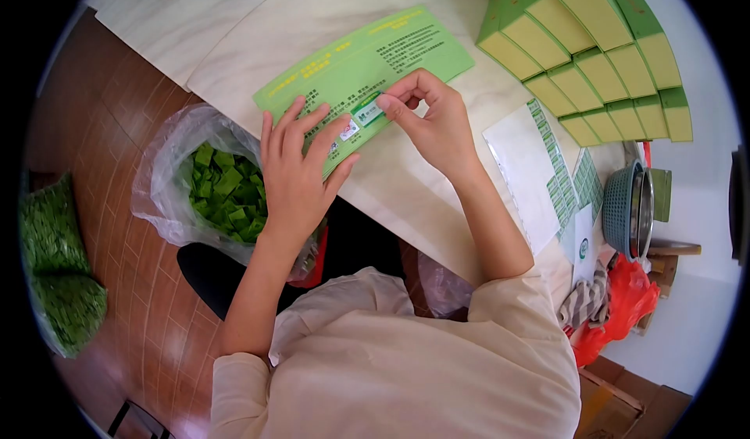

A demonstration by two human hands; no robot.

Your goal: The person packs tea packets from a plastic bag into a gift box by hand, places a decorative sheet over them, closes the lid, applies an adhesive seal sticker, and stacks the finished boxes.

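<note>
A long green printed piece of packaging point(337, 72), a flat box or card with yellow and black text, lies at an angle near the table's edge. My left hand point(301, 154) rests on its lower left part with the fingers spread. At the packaging's near edge, my right hand point(433, 123) pinches one end of a small green-and-white sticker point(366, 113), which lies against the surface. I cannot tell how much of it is stuck down. Just left of it is a small white printed patch point(349, 130), close to my left fingertips.
Sheets of stickers point(553, 175) lie right of my arm, partly on white paper point(516, 177). Green boxes point(598, 56) stand stacked at the back right, near a blue basket point(621, 205). A lined bag of green packets point(226, 193) stands below the table's left edge.
</note>
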